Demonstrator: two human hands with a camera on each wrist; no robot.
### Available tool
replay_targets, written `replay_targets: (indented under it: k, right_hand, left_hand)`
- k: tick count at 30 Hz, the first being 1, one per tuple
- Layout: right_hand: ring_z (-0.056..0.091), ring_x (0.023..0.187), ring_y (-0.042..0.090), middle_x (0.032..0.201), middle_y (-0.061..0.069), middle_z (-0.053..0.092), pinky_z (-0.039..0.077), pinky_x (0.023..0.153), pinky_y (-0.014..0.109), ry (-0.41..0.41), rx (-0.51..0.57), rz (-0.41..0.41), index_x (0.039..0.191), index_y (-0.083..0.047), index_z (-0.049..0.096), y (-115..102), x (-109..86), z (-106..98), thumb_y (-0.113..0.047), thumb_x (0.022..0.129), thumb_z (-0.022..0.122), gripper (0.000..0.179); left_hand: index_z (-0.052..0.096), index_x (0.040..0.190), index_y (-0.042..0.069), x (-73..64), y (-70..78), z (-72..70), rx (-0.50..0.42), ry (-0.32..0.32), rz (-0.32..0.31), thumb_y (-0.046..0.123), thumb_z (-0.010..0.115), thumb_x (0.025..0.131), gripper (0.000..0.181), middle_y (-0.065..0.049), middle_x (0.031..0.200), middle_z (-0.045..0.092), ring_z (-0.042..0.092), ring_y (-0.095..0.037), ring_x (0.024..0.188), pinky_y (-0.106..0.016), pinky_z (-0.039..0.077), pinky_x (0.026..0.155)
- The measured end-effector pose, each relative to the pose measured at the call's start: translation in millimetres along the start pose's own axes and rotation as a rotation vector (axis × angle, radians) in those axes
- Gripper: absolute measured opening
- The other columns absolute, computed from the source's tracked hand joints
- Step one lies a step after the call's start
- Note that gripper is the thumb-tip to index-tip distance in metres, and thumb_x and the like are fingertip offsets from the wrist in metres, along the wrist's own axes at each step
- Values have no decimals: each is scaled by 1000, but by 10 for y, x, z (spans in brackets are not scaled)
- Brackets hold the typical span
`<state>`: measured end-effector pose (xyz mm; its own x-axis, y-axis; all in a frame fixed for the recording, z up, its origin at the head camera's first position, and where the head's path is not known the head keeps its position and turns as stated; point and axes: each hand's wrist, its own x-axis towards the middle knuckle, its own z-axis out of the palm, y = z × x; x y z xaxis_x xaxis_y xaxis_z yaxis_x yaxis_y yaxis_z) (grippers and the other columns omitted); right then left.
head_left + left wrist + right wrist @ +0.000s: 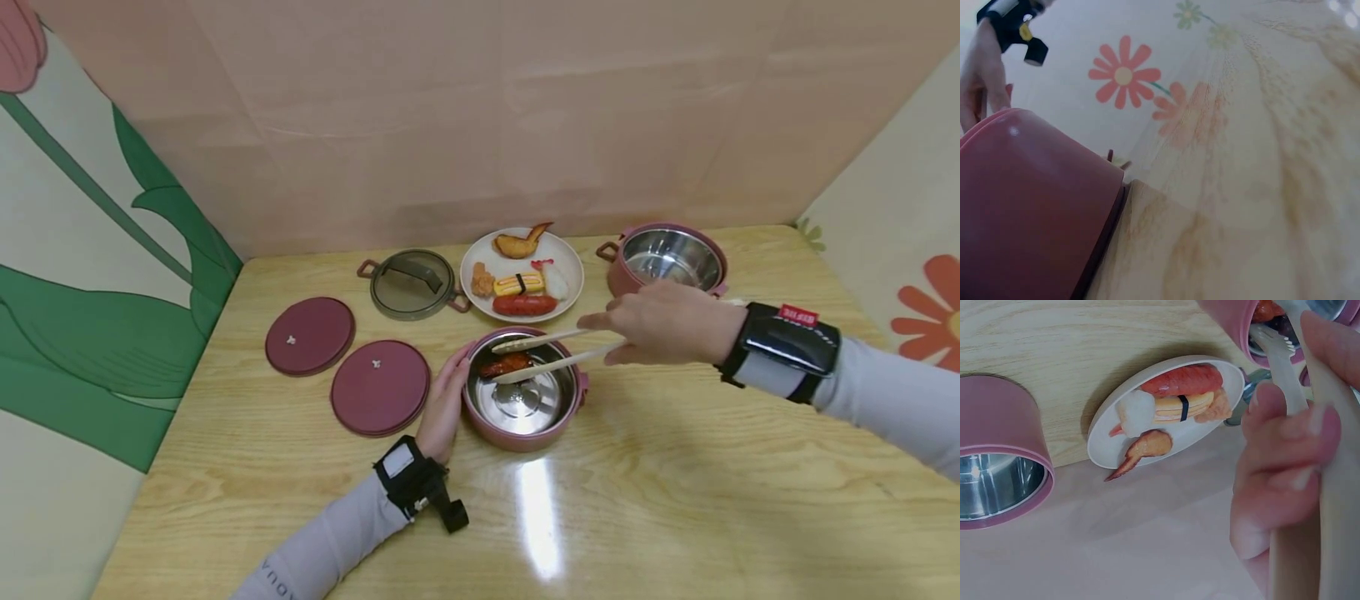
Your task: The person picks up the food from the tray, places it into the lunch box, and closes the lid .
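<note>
My right hand (660,325) grips a pair of pale tongs (551,363), its fingers curled round the arms in the right wrist view (1294,444). The tongs reach down into a pink pot (525,440) with a shiny steel inside. Between their tips, by the pot's far left wall, lies a glossy red-brown piece of food (507,365); I cannot tell whether the tips pinch it. My left hand (444,404) rests along the pot's left side with its fingers straight. The left wrist view shows the pot's outer wall (1035,206) close up.
Behind the pot, a white plate (573,283) carries a sausage (525,305), a chicken wing (517,245) and other food pieces. A second pink pot (619,279) stands back right. A glass lid (408,302) and two maroon discs (309,336) lie on the left.
</note>
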<state>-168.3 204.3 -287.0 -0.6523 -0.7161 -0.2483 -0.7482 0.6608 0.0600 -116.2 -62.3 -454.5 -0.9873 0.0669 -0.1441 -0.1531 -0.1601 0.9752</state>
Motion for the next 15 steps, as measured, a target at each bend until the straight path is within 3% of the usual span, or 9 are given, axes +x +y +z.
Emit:
replay_targets:
  k: [6,12,15]
  right_hand:
    - [34,47,6,98,5,72,32,42,21,17,-8,0,130,-20,64,21,-25,23,-41,82,77,53]
    - [60,62,8,94,1,74,56,58,35,-11,36,17,132,-21,63,68,-68,-52,-46,83,74,56]
    - [58,60,7,85,-2,72,58,62,39,-35,61,35,134,-22,62,108,-98,-114,-49,83,73,58]
  left_hand:
    - [38,150,8,6,-1,-8,-9,-7,-14,30,37,107,48,-12,155,38,25,-27,148,-46,18,123]
    - [39,150,8,9,-9,-9,-12,0,-23,29,38,107,48,-12,155,38,25,-27,148,-46,18,123]
    - [38,150,8,7,-8,-7,-13,0,-24,30,38,107,48,-12,155,37,25,-27,148,-46,18,123]
